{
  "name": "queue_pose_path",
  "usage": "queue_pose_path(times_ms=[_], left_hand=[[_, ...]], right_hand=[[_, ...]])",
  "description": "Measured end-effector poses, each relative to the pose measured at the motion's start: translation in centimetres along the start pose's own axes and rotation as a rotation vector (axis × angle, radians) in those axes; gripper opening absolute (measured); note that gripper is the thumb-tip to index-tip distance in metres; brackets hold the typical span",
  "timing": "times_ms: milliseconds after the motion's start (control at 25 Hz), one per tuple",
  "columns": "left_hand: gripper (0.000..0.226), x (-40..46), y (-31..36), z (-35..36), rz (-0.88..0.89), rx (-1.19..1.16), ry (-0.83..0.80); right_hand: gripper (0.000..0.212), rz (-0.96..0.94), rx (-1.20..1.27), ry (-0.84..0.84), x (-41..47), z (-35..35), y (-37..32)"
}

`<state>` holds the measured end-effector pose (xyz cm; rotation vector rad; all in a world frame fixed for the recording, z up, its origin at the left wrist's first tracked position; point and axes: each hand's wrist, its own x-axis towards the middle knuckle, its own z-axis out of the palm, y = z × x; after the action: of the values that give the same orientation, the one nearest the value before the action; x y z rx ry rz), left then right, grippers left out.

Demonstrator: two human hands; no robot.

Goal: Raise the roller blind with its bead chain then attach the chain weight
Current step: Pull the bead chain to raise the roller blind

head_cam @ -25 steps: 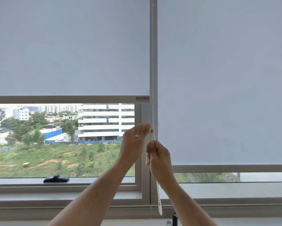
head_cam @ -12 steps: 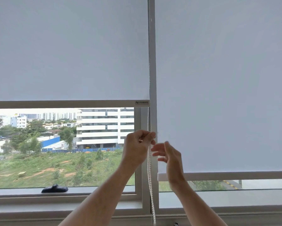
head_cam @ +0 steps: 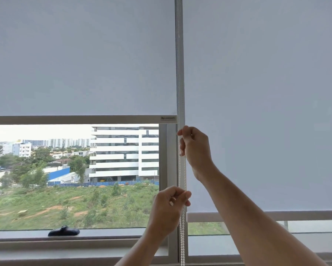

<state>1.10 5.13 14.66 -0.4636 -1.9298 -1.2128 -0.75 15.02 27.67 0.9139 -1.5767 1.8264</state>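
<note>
So, hand-over-hand pull under way. Half a second ago the right hand [head_cam: 195, 145] was open beside the bead chain [head_cam: 181, 175] at about the left hand's height; now it's up high, closed on the chain just under the left blind's bottom bar [head_cam: 74, 120]. The left hand [head_cam: 169, 206], which held the upper grip then, is now the lower one, fingers pinched on the chain near the right blind's bottom edge. My read: right takes the load, left about to release and reach up.

The left roller blind [head_cam: 80, 54] has barely moved across the three frames, maybe slightly, hard to separate from head motion. It's about half raised, city view open below. The right blind [head_cam: 263, 93] hangs lower, nearly to the sill [head_cam: 103, 234].

Chain: white, small round beads, a looped double strand running down the grey mullion [head_cam: 179, 54] and off the bottom of frame. Blinds are matte, smooth, pale grey fabric; the bottom bar is flat and rigid with a small brand label at its right end. A dark, rounded object [head_cam: 63, 231] sits on the sill. Chain weight not visible now; attaching not yet started.
</note>
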Motion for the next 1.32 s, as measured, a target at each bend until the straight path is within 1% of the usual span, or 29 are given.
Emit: queue_pose_path(times_ms=[160, 240, 280, 360, 440, 520, 600, 800, 880, 960, 1080, 1160, 1240, 1320], left_hand=[[0.018, -0.8, -0.5, -0.7, 0.035, 0.006, -0.056], [0.028, -1.0, -0.8, -1.5, 0.052, -0.052, -0.086], [0.035, -0.9, -0.9, -1.8, 0.051, -0.092, -0.065], [0.043, -0.1, -0.6, -2.4, 0.031, -0.139, 0.040], [0.041, 1.5, 0.4, -2.7, 0.019, -0.127, 0.120], [0.038, 3.3, 2.0, -3.0, 0.023, -0.090, 0.140], [0.043, 5.2, 3.8, -3.4, 0.047, -0.041, 0.129], [0.024, 8.6, 7.4, -3.2, 0.076, -0.097, 0.076], [0.017, 9.2, 8.0, -2.9, 0.059, -0.114, 0.108], [0.017, 9.2, 8.1, -2.7, 0.022, -0.148, 0.137], [0.015, 8.6, 7.5, -2.9, 0.032, -0.065, 0.160], [0.014, 8.1, 7.1, -3.1, 0.050, -0.015, 0.174], [0.013, 7.9, 6.8, -3.5, 0.065, -0.011, 0.190], [0.013, 7.7, 6.6, -3.7, 0.080, -0.022, 0.194]], right_hand=[[0.034, -0.024, -0.027, 0.013, -1.3, 0.0, 0.7], [0.034, -0.026, -0.036, 0.020, -2.0, -0.3, 1.4], [0.035, -0.024, -0.034, 0.019, -2.3, -0.4, 1.8], [0.038, -0.008, -0.024, 0.006, -3.0, -0.7, 2.6], [0.040, 0.004, -0.023, -0.001, -3.7, -0.8, 3.3], [0.039, 0.004, -0.029, 0.001, -4.4, -0.8, 4.0], [0.037, 0.007, -0.018, 0.007, -5.4, -0.5, 4.7], [0.040, 0.091, 0.037, -0.010, -8.5, -0.4, 6.9], [0.044, 0.109, 0.026, -0.015, -9.5, -0.7, 7.8], [0.045, 0.105, 0.017, -0.032, -10.1, -1.0, 8.5], [0.044, 0.081, -0.031, -0.108, -10.3, -1.7, 9.3], [0.039, 0.074, -0.030, -0.151, -9.8, -2.3, 9.3], [0.048, 0.093, -0.033, -0.121, -8.8, -2.7, 8.9], [0.057, 0.087, -0.056, -0.040, -7.4, -2.7, 7.9]])
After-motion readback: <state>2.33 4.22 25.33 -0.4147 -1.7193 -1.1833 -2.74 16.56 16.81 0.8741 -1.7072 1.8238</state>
